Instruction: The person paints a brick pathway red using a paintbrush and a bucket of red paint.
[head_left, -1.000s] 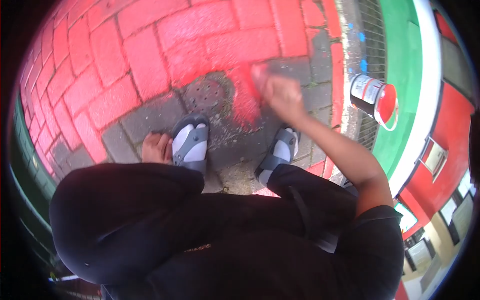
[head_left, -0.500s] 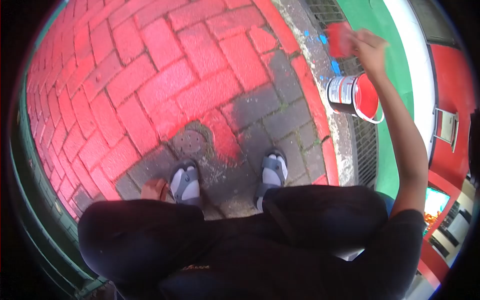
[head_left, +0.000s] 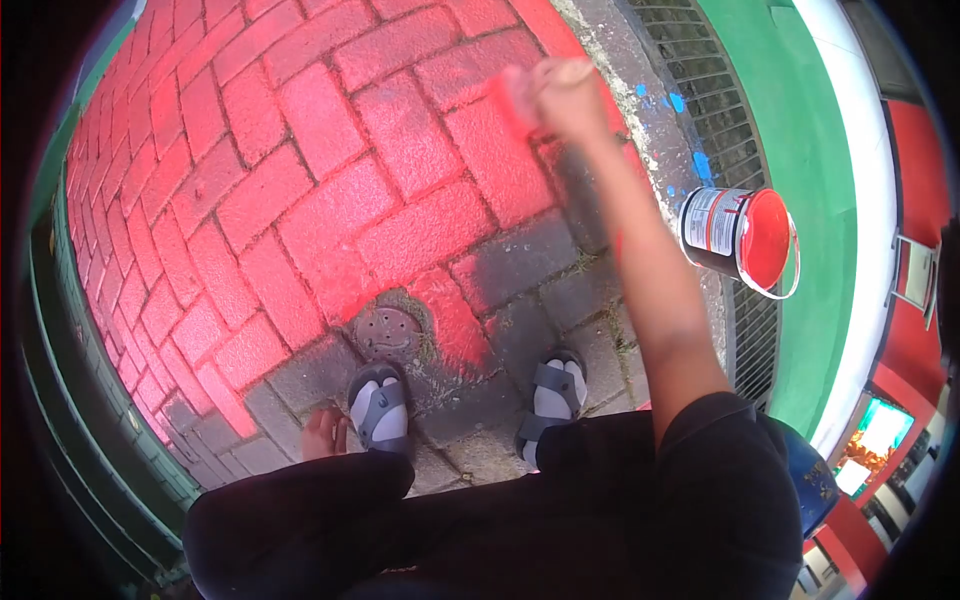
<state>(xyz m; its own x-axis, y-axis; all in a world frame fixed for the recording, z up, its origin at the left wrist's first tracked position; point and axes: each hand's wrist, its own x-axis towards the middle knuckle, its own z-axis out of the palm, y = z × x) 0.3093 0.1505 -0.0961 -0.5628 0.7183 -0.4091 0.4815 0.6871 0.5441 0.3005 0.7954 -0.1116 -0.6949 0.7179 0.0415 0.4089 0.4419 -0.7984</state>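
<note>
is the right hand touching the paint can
Apart. The head view shows the right hand raised over the red bricks, with bare paving between it and the paint can.

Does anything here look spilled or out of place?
Blue paint spots dot the grey kerb beside the drain grate, odd amid all the red. The open paint can holds its red paint; no spill shows around it.

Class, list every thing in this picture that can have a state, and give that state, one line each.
Paint can: open, upright, red paint inside.
Brush: blurred, red, held in the right hand.
Left hand: holds nothing, resting by the left sandal.
Paving bricks: mostly painted red.
Bricks near the feet: unpainted grey.
Round cover: partly painted red.
</note>
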